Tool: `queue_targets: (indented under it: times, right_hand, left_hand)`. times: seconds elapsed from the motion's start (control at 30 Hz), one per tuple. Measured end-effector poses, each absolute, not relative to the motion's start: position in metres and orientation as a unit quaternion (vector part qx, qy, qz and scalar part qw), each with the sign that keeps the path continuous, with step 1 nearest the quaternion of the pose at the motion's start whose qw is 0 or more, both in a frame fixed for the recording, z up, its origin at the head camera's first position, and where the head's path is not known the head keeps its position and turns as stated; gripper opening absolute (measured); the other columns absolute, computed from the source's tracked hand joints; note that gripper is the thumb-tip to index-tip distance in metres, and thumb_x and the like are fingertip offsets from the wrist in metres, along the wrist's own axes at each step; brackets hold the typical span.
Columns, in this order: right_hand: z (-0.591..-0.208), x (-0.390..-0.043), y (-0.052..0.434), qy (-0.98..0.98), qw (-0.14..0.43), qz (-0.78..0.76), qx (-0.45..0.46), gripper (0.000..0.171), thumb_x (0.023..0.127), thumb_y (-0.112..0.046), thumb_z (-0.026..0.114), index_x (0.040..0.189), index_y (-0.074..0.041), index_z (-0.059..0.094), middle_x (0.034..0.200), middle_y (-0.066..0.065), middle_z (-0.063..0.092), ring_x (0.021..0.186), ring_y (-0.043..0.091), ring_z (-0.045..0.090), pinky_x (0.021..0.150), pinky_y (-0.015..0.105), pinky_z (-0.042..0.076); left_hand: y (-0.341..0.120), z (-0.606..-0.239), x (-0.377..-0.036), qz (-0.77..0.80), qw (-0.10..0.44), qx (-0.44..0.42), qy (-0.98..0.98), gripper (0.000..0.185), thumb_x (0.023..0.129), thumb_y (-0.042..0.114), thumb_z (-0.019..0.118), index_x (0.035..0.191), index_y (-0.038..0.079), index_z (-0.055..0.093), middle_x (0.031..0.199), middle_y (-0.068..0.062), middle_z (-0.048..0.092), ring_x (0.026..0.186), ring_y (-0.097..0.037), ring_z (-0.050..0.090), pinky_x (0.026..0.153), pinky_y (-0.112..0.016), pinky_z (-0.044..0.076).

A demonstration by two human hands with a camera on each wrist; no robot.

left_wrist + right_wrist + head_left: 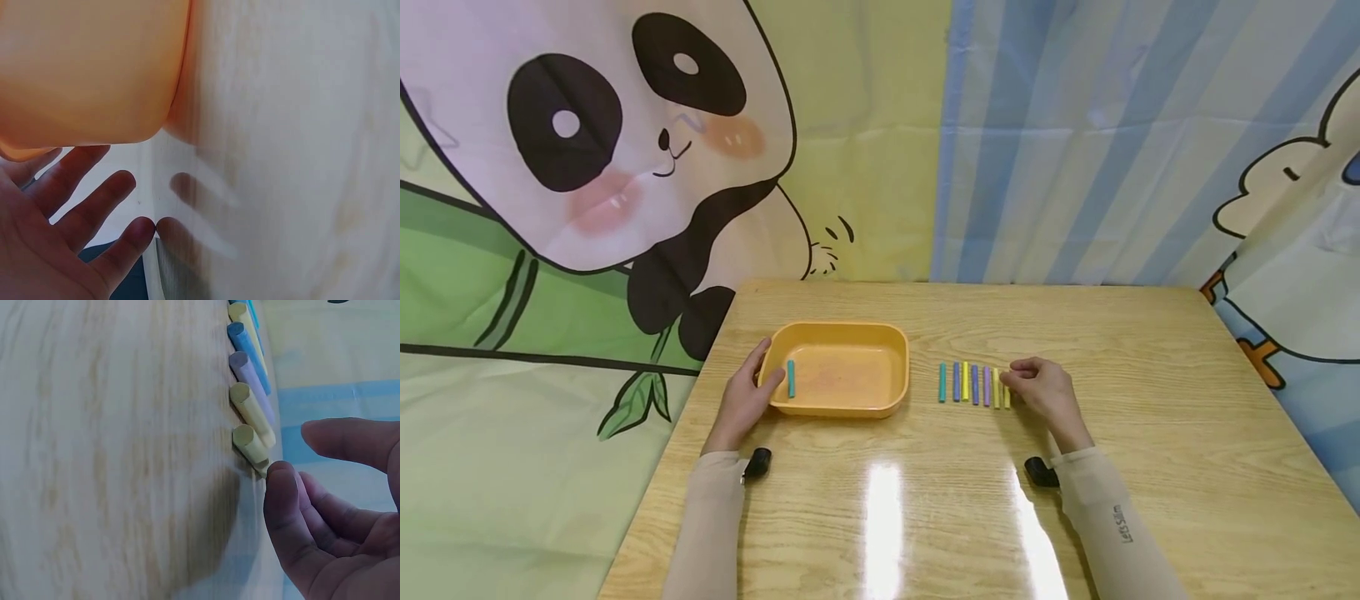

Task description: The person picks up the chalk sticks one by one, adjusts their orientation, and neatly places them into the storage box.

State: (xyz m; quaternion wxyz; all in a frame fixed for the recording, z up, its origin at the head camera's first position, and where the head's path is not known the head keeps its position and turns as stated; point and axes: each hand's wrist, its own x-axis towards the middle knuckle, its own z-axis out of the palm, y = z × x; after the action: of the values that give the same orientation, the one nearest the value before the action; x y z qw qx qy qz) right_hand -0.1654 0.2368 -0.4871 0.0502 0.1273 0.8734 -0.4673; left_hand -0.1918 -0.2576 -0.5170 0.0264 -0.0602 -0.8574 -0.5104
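My left hand (747, 398) holds the left end of an orange plastic tray (842, 412), thumb over its rim. In the left wrist view, fingers (100, 200) are spread, some fingertips at the outer wall of the tray (94, 81). Inside the tray, near its left end, lies a teal chalk stick (791, 379). My right hand (1043, 390) is at the right end of a row of chalk sticks. In the right wrist view, its thumb and index finger stand apart, one fingertip right at the end of the last pale yellow chalk stick (250, 445).
The row on the wooden table (955, 492) runs from a teal chalk stick (942, 383) through blue, yellow and a purple chalk stick (987, 387) to pale yellow ones. A printed panda curtain (865, 167) hangs behind the table. Black wrist cameras sit by both sleeves.
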Motion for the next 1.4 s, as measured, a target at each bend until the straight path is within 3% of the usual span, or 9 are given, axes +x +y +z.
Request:
queue_targets:
  times: [0.3,0.67,1.23,1.4]
  right_hand:
    - [-0.492,-0.165,0.237,0.875,0.051,-0.463,0.132,0.038,0.093,-0.024,0.075,0.120,0.002,0.066,0.102,0.013,0.069,0.084,0.024,0.068,0.070,0.030,0.056]
    - [-0.496,-0.165,0.232,0.909,0.034,-0.399,0.114,0.035,0.091,-0.024,0.075,0.114,0.002,0.069,0.099,0.014,0.071,0.083,0.022,0.066,0.071,0.035,0.056]
    - [-0.498,-0.167,0.231,0.916,0.028,-0.384,0.110,0.034,0.090,-0.024,0.075,0.112,0.001,0.070,0.099,0.014,0.071,0.085,0.025,0.065,0.071,0.035,0.054]
    - [-0.497,-0.166,0.231,0.917,0.027,-0.383,0.113,0.033,0.091,-0.023,0.076,0.112,0.002,0.070,0.099,0.014,0.071,0.085,0.025,0.065,0.074,0.039,0.055]
  left_hand:
    - [-0.258,-0.519,-0.191,-0.521,0.027,-0.061,-0.851,0.068,0.103,0.037,0.060,0.162,0.024,0.029,0.162,-0.009,0.034,0.145,-0.033,0.037,0.113,-0.053,0.037]
    - [-0.258,-0.519,-0.191,-0.514,0.033,-0.060,-0.855,0.067,0.103,0.032,0.061,0.162,0.021,0.030,0.159,-0.013,0.038,0.143,-0.034,0.040,0.115,-0.055,0.035]
    - [-0.257,-0.518,-0.191,-0.508,0.032,-0.054,-0.859,0.067,0.104,0.031,0.060,0.162,0.023,0.029,0.158,-0.014,0.039,0.141,-0.033,0.043,0.109,-0.052,0.043]
    - [-0.257,-0.518,-0.191,-0.507,0.035,-0.057,-0.860,0.067,0.103,0.033,0.061,0.162,0.022,0.030,0.159,-0.013,0.039,0.142,-0.033,0.042,0.111,-0.052,0.040]
